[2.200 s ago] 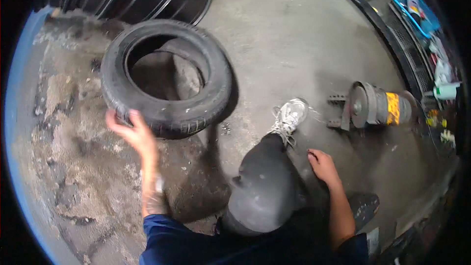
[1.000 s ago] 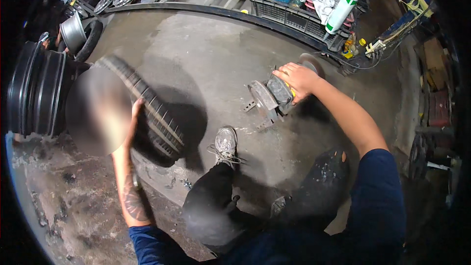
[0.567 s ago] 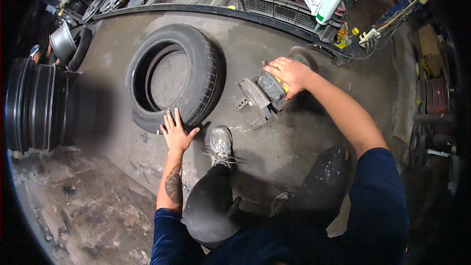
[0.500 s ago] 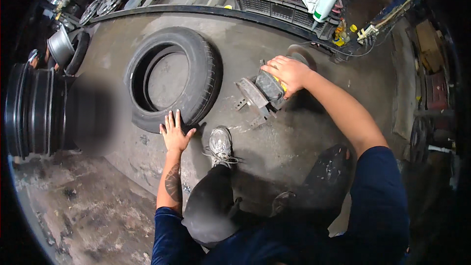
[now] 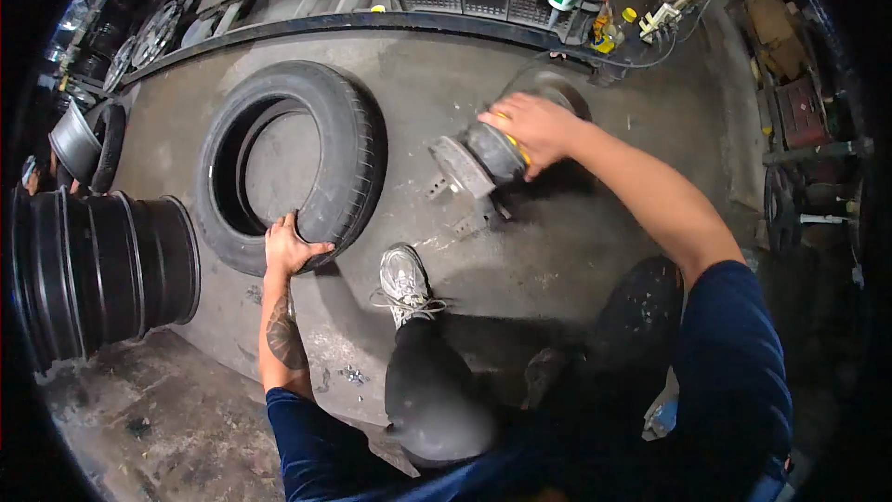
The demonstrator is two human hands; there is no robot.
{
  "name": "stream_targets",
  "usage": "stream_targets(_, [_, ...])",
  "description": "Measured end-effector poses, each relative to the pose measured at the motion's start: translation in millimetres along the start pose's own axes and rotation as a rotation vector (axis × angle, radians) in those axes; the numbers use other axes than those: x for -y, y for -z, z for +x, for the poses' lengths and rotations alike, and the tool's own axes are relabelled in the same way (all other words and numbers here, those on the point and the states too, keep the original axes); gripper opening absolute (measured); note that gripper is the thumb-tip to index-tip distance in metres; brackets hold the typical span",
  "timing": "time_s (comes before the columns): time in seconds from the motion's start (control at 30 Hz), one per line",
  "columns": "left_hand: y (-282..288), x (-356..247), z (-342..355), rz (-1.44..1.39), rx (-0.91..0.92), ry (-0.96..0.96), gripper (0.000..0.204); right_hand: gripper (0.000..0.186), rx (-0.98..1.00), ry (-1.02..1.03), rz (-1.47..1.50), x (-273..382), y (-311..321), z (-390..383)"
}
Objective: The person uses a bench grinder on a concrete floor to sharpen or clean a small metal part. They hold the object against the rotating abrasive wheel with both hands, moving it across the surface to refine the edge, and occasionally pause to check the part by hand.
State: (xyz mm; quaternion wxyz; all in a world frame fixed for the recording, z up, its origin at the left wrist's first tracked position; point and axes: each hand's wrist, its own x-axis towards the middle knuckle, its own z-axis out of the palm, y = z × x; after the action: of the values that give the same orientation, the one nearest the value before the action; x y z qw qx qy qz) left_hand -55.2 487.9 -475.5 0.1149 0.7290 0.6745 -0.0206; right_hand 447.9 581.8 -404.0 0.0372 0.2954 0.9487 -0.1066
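At the left of centre in the frame, the left hand (image 5: 290, 247) rests on the near sidewall of a black tire (image 5: 348, 200) lying on the floor (image 5: 446, 288), thumb spread from the fingers, though whether its grip pinches the rubber I cannot tell. Right of centre, the right hand (image 5: 541, 133) has its grip wrapped over a yellow-banded metal cylinder (image 5: 492, 151); black wheel rims (image 5: 116, 265) lie at the left edge.

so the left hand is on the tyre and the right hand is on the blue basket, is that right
Not quite: the head view shows the right hand on the yellow-banded machine, not the basket. The left hand is on the tyre, as you say.
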Motion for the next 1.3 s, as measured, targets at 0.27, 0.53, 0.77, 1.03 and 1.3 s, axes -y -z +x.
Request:
stream_targets(0.27, [-13.9, -63.4, 20.8, -0.067, -0.009, 0.103, 0.106, 0.107, -0.044, -0.354, 0.012, 70.2, -5.6, -76.4])
stream_targets(0.53, [-41.2, -189.5, 95.3, -0.413, 0.017, 0.094, 0.091, 0.097, -0.128, -0.451, -0.025, 117.1, -11.4, -110.7])
stream_targets(0.77, [-32.7, -188.6, 107.4, -0.557, 0.085, 0.034, 0.094, 0.094, -0.131, -0.423, 0.002, 129.6, -11.0, -118.3])
stream_targets(1.03, [0.4, -32.9, 42.8, -0.154, -0.439, 0.229, 0.069, 0.096, -0.120, -0.453, 0.065, 104.0, -10.1, -114.1])
stream_targets(1.3, [-66.1, 53.1, -9.0, -1.483, -0.485, 0.700, 0.100, 0.102, -0.031, -0.338, -0.036, 80.2, -13.9, -83.9])
